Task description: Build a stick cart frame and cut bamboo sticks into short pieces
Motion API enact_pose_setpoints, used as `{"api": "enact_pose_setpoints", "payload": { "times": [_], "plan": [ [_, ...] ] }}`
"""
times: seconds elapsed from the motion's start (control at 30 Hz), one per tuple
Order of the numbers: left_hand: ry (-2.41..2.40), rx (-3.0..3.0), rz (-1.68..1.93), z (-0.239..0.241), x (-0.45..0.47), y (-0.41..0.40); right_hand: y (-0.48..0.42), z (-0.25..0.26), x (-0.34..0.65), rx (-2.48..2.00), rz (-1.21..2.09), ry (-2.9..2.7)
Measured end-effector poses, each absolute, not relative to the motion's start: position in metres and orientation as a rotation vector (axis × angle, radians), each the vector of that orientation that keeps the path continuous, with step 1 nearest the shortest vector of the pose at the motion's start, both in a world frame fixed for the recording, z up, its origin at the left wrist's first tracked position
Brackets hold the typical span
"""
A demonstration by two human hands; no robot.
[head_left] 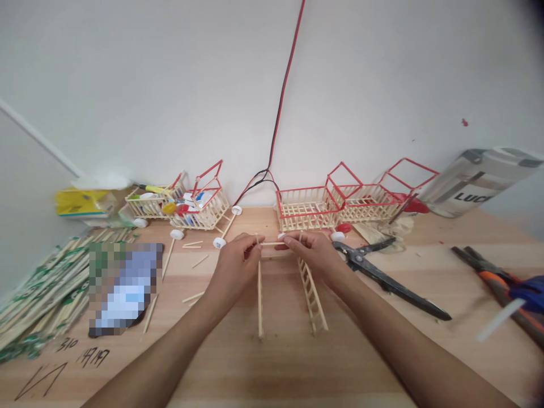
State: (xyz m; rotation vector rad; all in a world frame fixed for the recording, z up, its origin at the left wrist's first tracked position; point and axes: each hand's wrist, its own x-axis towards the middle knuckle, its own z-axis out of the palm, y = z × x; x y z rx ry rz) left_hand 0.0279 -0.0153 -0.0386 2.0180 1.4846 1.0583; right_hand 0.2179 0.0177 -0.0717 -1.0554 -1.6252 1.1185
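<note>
My left hand [238, 263] and my right hand [310, 252] meet at the middle of the wooden table [272, 362]. Both pinch a short wooden stick [272, 243] held crosswise between them. Under the left hand a long stick [259, 300] runs toward me. Under the right hand lies a small stick ladder [312, 297], also pointing toward me. The crosswise stick sits at the far ends of these two pieces. A white bottle cap [219, 243] lies just left of my left hand.
Small stick carts with red frames [340, 201] stand along the wall, another cart [199, 207] holds bottle caps. Black shears [391, 280] lie right of my hands, orange-handled pliers [497, 283] farther right. Wrapped chopsticks [46, 289] pile at left. A silver can [480, 181] lies at back right.
</note>
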Motion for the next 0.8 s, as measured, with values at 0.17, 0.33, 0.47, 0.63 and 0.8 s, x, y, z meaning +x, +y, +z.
{"api": "enact_pose_setpoints", "payload": {
  "times": [0.17, 0.33, 0.47, 0.63, 0.8],
  "plan": [
    [1.476, 2.003, 1.080, -0.0392, 0.0281, -0.0154, 0.0174, -0.0729, 0.2182, -1.043, 1.135, -1.612],
    [1.468, 2.007, 1.086, -0.0402, 0.0274, -0.0153, 0.0160, -0.0701, 0.2165, -1.060, 1.144, -1.606],
    [1.476, 1.991, 1.082, -0.0395, 0.0275, -0.0158, 0.0161, -0.0696, 0.2162, -1.061, 1.162, -1.599],
    [1.495, 1.965, 1.097, -0.0392, 0.0286, -0.0151, 0.0164, -0.0695, 0.2167, -1.068, 1.162, -1.602],
    [1.492, 1.976, 1.110, -0.0397, 0.0289, -0.0141, 0.0142, -0.0658, 0.2152, -1.068, 1.175, -1.586]
  ]
}}
